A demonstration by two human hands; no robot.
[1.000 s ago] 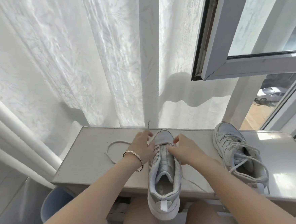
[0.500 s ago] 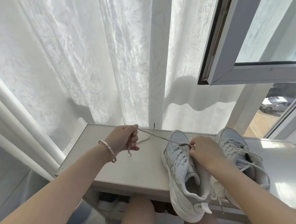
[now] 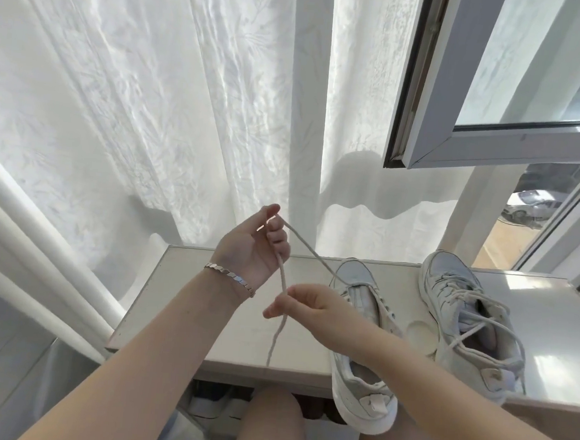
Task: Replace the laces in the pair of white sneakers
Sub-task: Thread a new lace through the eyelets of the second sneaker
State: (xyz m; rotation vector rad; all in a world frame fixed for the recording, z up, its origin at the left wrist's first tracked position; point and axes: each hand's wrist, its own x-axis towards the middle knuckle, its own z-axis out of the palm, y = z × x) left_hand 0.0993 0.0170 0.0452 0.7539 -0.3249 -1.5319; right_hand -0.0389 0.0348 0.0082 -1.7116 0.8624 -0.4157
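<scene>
A white sneaker (image 3: pixel 359 331) lies on the pale shelf (image 3: pixel 185 319), its heel hanging over the front edge by my knees. A beige lace (image 3: pixel 308 252) runs taut from its toe eyelets up to my left hand (image 3: pixel 252 248), raised above the shelf, fingers curled round it. The lace then drops down to my right hand (image 3: pixel 306 307), which pinches it in front of the shoe; its free end dangles to the shelf edge. A second white sneaker (image 3: pixel 467 321), laced loosely, lies to the right.
White net curtains (image 3: pixel 152 107) hang behind the shelf. An open window sash (image 3: pixel 494 131) juts in at upper right. White pipes (image 3: pixel 23 235) slant along the left. More shoes (image 3: pixel 214 403) sit under the shelf. My knees are below the front edge.
My left hand has lifted higher, drawing more lace out of the near sneaker. My right hand left the shoe's eyelets and now pinches the hanging lace. The view shifted left.
</scene>
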